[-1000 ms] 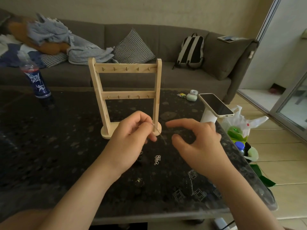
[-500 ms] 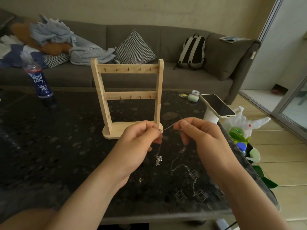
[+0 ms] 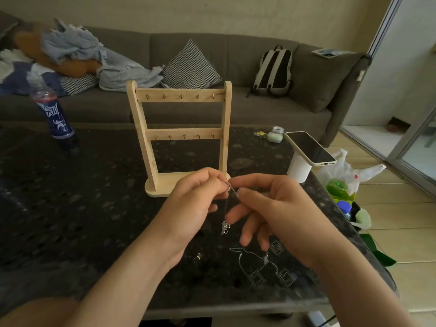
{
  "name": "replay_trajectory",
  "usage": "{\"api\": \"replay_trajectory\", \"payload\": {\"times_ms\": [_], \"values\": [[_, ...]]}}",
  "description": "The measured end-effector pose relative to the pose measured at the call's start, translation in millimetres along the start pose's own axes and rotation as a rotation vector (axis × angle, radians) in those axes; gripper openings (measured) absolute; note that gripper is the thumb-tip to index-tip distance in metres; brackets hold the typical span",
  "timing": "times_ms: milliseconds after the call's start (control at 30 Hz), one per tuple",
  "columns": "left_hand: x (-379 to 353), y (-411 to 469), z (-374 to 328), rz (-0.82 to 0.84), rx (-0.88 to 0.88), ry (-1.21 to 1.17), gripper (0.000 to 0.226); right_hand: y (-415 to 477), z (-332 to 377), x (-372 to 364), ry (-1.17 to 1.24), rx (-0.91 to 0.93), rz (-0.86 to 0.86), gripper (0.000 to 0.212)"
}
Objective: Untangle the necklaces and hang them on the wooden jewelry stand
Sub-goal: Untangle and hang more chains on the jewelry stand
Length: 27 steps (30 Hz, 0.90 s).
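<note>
Our left hand (image 3: 195, 204) and right hand (image 3: 271, 208) both pinching a thin silver chain necklace (image 3: 225, 226), before our pale wooden two-bar jewelry stand (image 3: 181, 138), on our dark speckled stone table (image 3: 70, 208)

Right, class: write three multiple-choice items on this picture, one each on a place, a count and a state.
1. Where is the black phone?
A on a white cylinder
B on the sofa
C under the stand

2. How many hook rails has the pale wooden jewelry stand?
A one
B two
C four

3. The stand's hooks are:
A full
B bare
C broken off

Key: 1 A, it rests atop the cylinder; 2 B, upper and lower rails show; 3 B, the thin silver chain is pinched between both hands, nothing hung.
</note>
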<state>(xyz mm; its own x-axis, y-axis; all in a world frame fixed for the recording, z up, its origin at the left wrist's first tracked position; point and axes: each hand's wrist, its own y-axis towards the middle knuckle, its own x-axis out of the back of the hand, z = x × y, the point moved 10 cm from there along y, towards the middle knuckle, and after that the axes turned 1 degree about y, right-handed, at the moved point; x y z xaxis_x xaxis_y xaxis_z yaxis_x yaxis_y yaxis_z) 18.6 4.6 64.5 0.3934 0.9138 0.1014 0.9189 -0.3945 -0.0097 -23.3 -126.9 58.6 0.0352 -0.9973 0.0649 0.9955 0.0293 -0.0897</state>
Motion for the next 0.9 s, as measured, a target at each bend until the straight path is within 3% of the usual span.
{"api": "replay_trajectory", "payload": {"times_ms": [233,400,533,733,900], "values": [[-0.1,-2.3,-6.4,0.011,-0.017,0.069,0.019,-2.1,1.7,-8.9,-0.056,-0.012,0.068,0.022],[4.0,-0.2,-0.9,-0.012,-0.002,0.084,0.029,-0.9,2.7,-7.9,-0.098,0.014,0.039,0.018],[8.9,-0.8,-3.2,-0.058,-0.029,0.097,0.023,1.4,5.4,-5.3,-0.039,0.05,-0.024,0.019],[13.1,-3.3,-8.8,-0.139,-0.088,0.139,0.016,-5.3,23.9,6.9,-0.088,0.267,-0.211,0.009],[10.7,-2.8,-3.8,-0.141,-0.045,0.058,0.019,-18.2,40.8,8.3,-0.37,0.501,-0.379,0.003]]}}
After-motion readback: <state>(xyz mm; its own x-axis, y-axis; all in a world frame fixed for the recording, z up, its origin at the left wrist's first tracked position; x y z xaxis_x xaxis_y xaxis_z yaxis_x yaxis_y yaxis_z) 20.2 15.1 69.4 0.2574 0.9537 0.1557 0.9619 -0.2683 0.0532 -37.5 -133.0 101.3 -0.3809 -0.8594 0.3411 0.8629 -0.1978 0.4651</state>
